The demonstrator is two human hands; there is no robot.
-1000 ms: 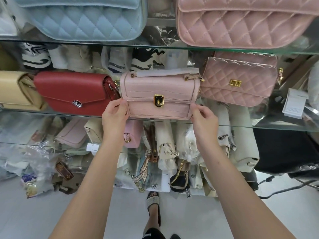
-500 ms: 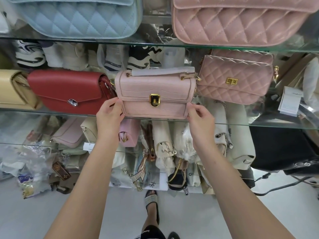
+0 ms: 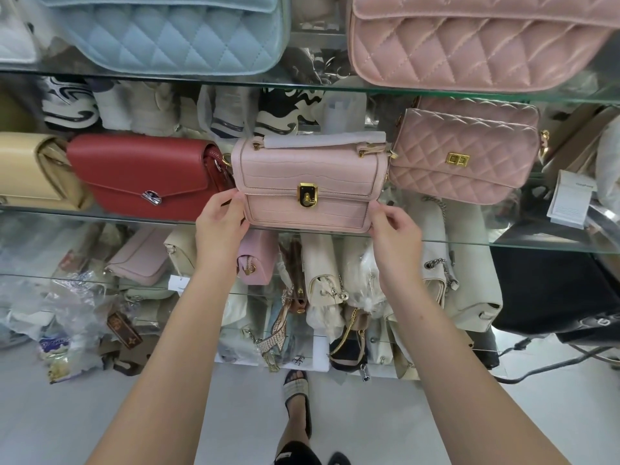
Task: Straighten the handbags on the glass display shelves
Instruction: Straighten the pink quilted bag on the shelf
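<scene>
Gripping pink handbag [image 3: 308, 186] (both hands) on glass shelf [image 3: 503, 241].

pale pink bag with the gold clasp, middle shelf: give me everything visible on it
The pale pink bag is small and boxy, in what looks like crocodile-embossed leather, flap shut under a gold clasp. Its top handle is wrapped in whitish paper, with gold rings at both ends. It stands upright, facing out, at the front edge of the middle glass shelf, between a red bag and a quilted pink bag. The left hand and right hand pinch its lower corners.
</scene>
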